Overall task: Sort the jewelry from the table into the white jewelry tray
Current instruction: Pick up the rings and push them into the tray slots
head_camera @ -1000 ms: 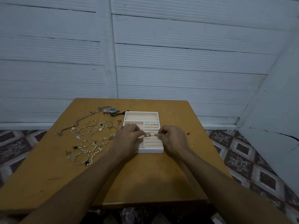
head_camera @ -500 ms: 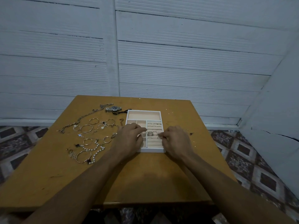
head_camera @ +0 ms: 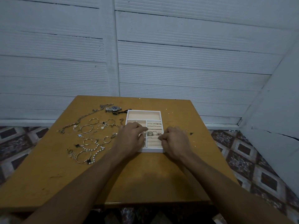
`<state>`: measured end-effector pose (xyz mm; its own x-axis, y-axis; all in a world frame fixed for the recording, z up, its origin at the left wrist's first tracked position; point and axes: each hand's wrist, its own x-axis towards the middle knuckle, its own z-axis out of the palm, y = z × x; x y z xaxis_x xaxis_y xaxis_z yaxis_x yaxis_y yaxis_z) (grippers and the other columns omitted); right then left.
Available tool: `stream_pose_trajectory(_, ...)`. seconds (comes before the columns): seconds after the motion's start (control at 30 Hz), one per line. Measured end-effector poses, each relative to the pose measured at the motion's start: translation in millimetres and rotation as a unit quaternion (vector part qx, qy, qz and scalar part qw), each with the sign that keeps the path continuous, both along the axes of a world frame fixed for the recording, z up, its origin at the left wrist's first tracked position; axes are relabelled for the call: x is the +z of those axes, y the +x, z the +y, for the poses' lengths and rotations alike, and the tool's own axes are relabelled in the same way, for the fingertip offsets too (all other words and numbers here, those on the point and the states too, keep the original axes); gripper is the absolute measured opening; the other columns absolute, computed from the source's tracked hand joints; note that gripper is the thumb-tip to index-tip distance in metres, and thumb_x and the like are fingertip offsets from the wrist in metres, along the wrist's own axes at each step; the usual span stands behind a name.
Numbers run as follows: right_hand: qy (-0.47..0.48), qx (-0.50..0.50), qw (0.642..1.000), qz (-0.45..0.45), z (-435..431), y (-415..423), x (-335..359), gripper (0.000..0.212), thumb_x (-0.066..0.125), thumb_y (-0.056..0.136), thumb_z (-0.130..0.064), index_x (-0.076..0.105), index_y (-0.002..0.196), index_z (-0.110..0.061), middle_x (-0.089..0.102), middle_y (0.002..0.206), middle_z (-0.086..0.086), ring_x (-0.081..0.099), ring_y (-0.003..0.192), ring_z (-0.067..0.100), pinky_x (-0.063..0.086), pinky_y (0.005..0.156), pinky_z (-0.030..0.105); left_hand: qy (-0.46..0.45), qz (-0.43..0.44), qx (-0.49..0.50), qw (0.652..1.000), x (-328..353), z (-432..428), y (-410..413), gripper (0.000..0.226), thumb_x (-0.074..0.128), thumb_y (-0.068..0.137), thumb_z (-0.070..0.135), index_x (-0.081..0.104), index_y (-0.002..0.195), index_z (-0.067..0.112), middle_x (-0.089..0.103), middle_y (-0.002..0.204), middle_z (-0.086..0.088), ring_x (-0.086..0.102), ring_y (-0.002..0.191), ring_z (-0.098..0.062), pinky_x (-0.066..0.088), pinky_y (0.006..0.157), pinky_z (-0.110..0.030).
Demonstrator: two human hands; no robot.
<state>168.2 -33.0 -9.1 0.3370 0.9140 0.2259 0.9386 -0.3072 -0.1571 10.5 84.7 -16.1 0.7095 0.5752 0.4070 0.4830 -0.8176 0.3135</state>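
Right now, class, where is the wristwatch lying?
Head view: the wristwatch lies on the table just left of the white tray's far-left corner, beside the chain necklace.

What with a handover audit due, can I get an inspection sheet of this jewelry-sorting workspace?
Surface: wooden table, scuffed, speckled near the tray.
Job's things: white jewelry tray mid-table, rings in its ribbed right section; watch, chain necklace, bangles, pearl strand lie loose to its left.
Clutter: small bits right of the tray, too small to identify.
Grippers: left hand curled over the tray's left compartments, contents unclear; right hand pinches a small piece above the ring rows.
Cables: nothing seen.
Surroundings: white plank wall, patterned tile floor.
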Motion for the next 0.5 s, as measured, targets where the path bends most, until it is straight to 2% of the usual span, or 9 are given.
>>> stream_pose_trajectory(0.23,0.001,0.018,1.0,0.012,0,4,-4,0.032,0.046,0.098,-0.028,0.066,0.122,-0.029,0.061,0.111,-0.001,0.048,0.102,0.021,0.037,0.085,0.035,0.02,-0.003,-0.007,1.0,2,1,7,0.031,0.054,0.091,0.023,0.067,0.119,0.023,0.065,0.112,0.002,0.055,0.107,-0.02,0.037,0.09,-0.041)
stream_pose_trajectory(0.3,0.028,0.04,0.998,0.05,-5,9,-6,0.031,0.05,0.096,-0.022,0.068,0.12,-0.025,0.064,0.107,0.001,0.051,0.099,0.021,0.033,0.079,0.031,0.032,-0.007,-0.014,0.999,4,2,13,0.029,0.056,0.089,0.024,0.069,0.115,0.023,0.066,0.111,0.001,0.056,0.108,-0.021,0.036,0.088,-0.04)
stream_pose_trajectory(0.37,0.071,0.042,0.991,0.103,-14,16,-5,0.027,0.054,0.093,-0.017,0.072,0.113,-0.02,0.068,0.102,0.001,0.056,0.096,0.021,0.038,0.081,0.03,0.044,-0.015,-0.021,0.999,7,5,23,0.028,0.059,0.087,0.027,0.071,0.111,0.022,0.066,0.11,0.001,0.056,0.109,-0.022,0.032,0.084,-0.036)
stream_pose_trajectory(0.5,0.124,-0.05,0.977,0.164,-27,40,2,0.026,0.054,0.094,-0.014,0.071,0.112,-0.015,0.069,0.111,0.001,0.058,0.101,0.015,0.047,0.09,0.03,0.025,0.003,-0.036,0.999,18,6,53,0.026,0.06,0.089,0.032,0.071,0.112,0.025,0.064,0.114,0.002,0.05,0.117,-0.021,0.032,0.092,-0.038)
